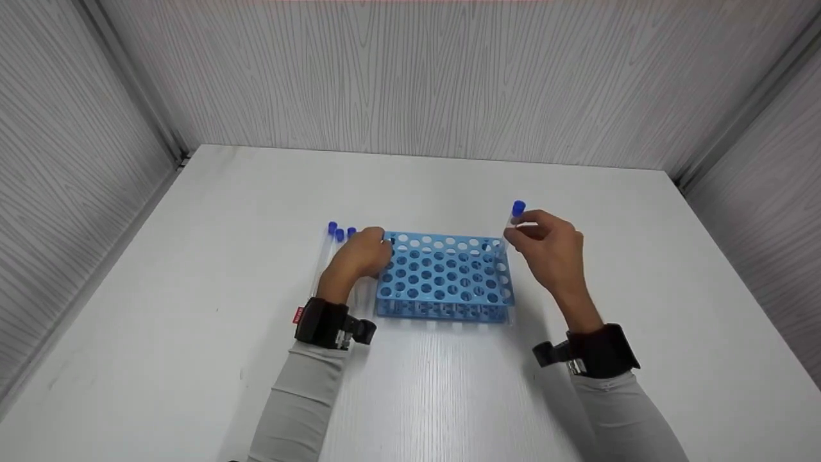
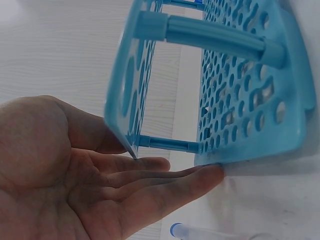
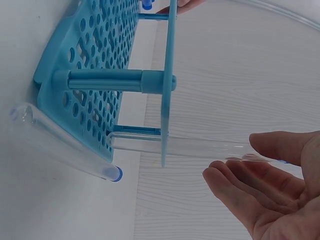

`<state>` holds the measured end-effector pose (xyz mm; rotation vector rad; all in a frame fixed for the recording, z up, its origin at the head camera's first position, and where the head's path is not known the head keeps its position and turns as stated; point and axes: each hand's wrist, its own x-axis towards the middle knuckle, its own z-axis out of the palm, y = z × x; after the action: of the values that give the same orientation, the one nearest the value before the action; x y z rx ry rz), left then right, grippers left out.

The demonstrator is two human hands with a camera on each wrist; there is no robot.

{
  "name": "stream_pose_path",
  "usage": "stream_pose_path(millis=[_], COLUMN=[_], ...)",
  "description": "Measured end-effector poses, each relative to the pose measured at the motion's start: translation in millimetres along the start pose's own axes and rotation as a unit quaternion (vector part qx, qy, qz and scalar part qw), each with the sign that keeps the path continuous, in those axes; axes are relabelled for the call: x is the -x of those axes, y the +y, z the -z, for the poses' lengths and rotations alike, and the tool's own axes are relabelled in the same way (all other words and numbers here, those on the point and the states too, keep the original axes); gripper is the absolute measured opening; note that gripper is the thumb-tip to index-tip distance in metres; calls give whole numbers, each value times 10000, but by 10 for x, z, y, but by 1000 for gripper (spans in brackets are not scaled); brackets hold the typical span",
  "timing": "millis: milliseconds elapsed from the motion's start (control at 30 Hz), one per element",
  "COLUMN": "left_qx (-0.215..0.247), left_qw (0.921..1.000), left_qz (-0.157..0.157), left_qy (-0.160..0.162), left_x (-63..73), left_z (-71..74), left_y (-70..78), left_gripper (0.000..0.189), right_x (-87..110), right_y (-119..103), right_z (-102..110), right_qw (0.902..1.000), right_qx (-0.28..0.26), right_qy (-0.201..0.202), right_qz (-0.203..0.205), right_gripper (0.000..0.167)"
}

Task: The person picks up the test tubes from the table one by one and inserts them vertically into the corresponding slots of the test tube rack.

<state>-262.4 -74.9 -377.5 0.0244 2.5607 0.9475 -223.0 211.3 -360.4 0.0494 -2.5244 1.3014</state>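
A light-blue test tube rack (image 1: 449, 301) with rows of round holes stands on the white table. At its back left corner, my left hand (image 1: 365, 253) grips the upper plate, thumb on one side and fingers on the other in the left wrist view. My right hand (image 1: 550, 247) pinches a clear test tube (image 3: 200, 148) near its blue cap (image 1: 518, 208), above the back right corner. In the right wrist view, this tube passes through the upper plate and its rounded end is close to the lower plate.
Several clear tubes with blue caps (image 1: 332, 228) lie on the table left of the rack, partly hidden by my left hand. Another capped tube (image 3: 70, 145) lies along the rack's right side. Grey wood-grain panels (image 1: 410, 77) enclose the table's back and sides.
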Motion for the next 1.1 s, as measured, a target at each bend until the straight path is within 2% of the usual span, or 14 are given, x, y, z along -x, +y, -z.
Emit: stream_pose_path(millis=[700,1100], left_qx=[75,93], left_qw=[10000,9999], left_qz=[-20,77], left_qy=[33,15], left_x=[-4,-7], left_z=[-14,-16], left_y=[-17,-9], left_gripper=[52,52], right_x=[2,3], right_y=[1,-9], right_z=[-8,4], right_qw=[9999,9997], right_qx=[77,99], right_qy=[-141,-229], right_qz=[-55,-64], right_gripper=[22,22])
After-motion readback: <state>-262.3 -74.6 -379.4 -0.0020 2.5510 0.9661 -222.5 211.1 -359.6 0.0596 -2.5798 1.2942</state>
